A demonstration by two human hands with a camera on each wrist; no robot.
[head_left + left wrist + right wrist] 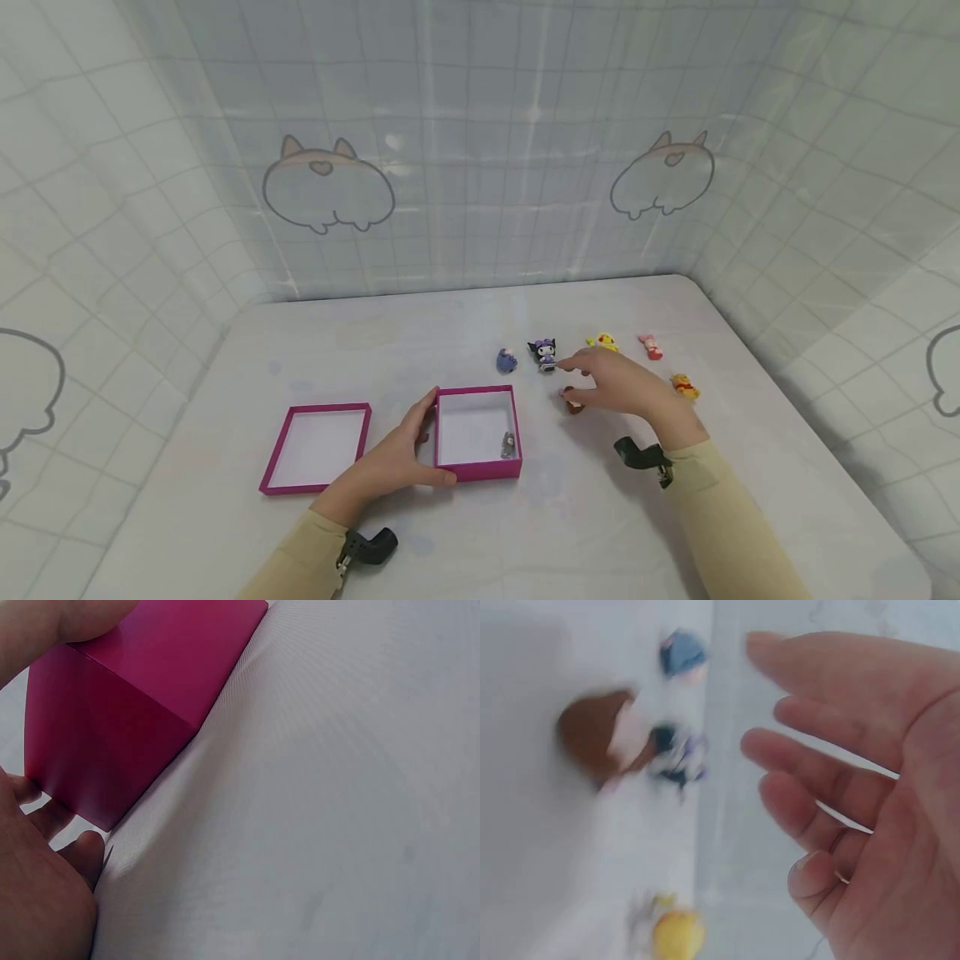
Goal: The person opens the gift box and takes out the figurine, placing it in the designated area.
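Note:
A magenta box (474,473) with a white inside stands on the table, a small grey figurine (508,446) lying in its front right corner. My left hand (401,458) grips the box's left side, thumb on the front face and fingers toward the back, as the left wrist view (41,862) also shows. Just above a brown-headed figurine (574,405), my right hand (618,383) hovers, holding nothing. Its fingers are loosely bent and apart in the right wrist view, clear of the figurine's brown head (592,735). Beyond the fingertips stands a black, white and purple figurine (544,353).
A magenta-edged lid (315,450) lies left of the box. A blue figurine (506,361) is behind the box. Around the right hand are a yellow figurine (604,342), a pink one (651,347) and an orange-yellow bear (684,386). A tile-patterned curtain (480,208) hangs behind the table.

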